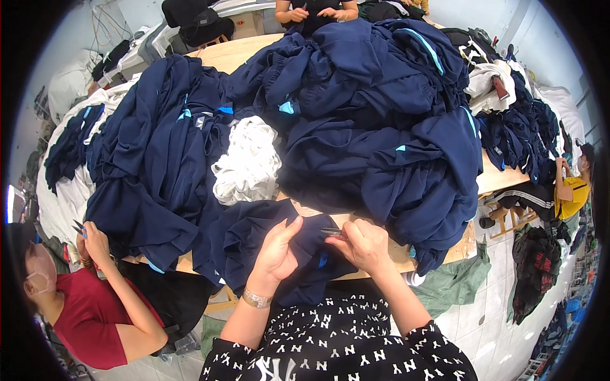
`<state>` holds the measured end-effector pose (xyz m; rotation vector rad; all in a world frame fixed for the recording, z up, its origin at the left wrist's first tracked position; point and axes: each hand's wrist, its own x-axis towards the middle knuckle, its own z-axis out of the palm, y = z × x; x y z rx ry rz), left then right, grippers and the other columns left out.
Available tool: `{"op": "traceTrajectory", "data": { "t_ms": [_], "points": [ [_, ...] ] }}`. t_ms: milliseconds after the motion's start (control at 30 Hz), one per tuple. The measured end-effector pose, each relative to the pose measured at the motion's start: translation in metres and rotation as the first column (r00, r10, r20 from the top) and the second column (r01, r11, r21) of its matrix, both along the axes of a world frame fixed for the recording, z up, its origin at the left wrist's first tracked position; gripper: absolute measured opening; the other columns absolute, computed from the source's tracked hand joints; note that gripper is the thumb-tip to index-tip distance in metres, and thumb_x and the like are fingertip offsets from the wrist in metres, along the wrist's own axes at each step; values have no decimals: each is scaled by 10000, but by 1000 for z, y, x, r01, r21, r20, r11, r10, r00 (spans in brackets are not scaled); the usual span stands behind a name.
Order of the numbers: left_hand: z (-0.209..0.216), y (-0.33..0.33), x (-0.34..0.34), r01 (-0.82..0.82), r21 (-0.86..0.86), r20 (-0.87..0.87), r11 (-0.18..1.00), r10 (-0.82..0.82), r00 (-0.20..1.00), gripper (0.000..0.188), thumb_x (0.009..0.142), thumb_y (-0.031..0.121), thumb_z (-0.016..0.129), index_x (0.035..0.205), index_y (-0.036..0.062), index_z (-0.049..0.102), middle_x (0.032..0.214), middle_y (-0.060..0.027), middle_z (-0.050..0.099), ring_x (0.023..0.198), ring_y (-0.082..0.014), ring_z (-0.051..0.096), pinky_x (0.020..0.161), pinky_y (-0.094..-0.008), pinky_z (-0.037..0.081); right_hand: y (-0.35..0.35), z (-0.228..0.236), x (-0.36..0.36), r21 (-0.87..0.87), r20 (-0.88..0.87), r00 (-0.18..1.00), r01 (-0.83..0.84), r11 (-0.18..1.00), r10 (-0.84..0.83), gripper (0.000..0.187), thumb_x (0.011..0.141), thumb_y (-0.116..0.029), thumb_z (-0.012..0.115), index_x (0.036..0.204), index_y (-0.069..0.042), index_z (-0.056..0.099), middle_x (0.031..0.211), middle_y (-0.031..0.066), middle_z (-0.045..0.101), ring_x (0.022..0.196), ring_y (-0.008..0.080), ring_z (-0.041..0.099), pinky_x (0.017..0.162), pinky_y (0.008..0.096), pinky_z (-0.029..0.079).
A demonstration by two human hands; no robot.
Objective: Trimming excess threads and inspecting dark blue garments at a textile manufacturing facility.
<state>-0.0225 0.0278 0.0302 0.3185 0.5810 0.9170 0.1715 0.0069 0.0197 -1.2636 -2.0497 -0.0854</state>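
Observation:
My right hand (365, 244) is closed around small metal thread snips (332, 232), their tips pointing left. Opposite it, my left hand (277, 251) is held with the thumb raised and apart, its other fingers partly out of sight. Under and between both hands lies a dark navy garment (238, 238) at the table's near edge, a small blue patch showing on it. I cannot see a thread between the snips' tips. Just beyond sits a bundle of white fabric strips (246, 162).
Large navy garment heaps (381, 127) with light-blue trim cover the wooden table (244, 47). A person in a red shirt (95, 311) holds snips at the left. Another person (316, 11) stands across the table. A person in yellow (572, 197) sits far right. Green fabric (454, 282) lies at the lower right.

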Motion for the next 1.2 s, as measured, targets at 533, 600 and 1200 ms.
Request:
{"op": "traceTrajectory", "data": {
  "t_ms": [533, 600, 1200],
  "points": [
    [-4, -6, 8, -173, 136, -267, 976, 204, 942, 232, 924, 93, 552, 1116, -19, 483, 999, -48, 582, 934, -96, 552, 835, -233, 445, -2, -4, 3, -26, 7, 1000, -1, 1000, 1, 386, 748, -424, 700, 702, -85, 520, 608, 46, 472, 475, 202, 520, 443, 299, 415],
    [0, -7, 8, -161, 208, -277, 965, 216, 936, 246, 922, 98, 559, 1115, -21, 462, 986, -42, 568, 920, -84, 536, 821, -227, 441, -3, -3, 3, -57, -14, 1000, -10, 998, 9, 389, 756, -429, 691, 710, -80, 525, 609, 49, 475, 479, 209, 525, 447, 305, 418],
    [12, -13, 14, -65, 490, -500, 869, 341, 796, 135, 928, 118, 557, 972, 25, 471, 861, 2, 513, 798, -44, 444, 706, -202, 398, -4, 3, 0, -107, -67, 997, -49, 993, 42, 363, 739, -378, 718, 713, -67, 534, 595, 55, 504, 487, 235, 522, 452, 330, 402]
  ]
}}
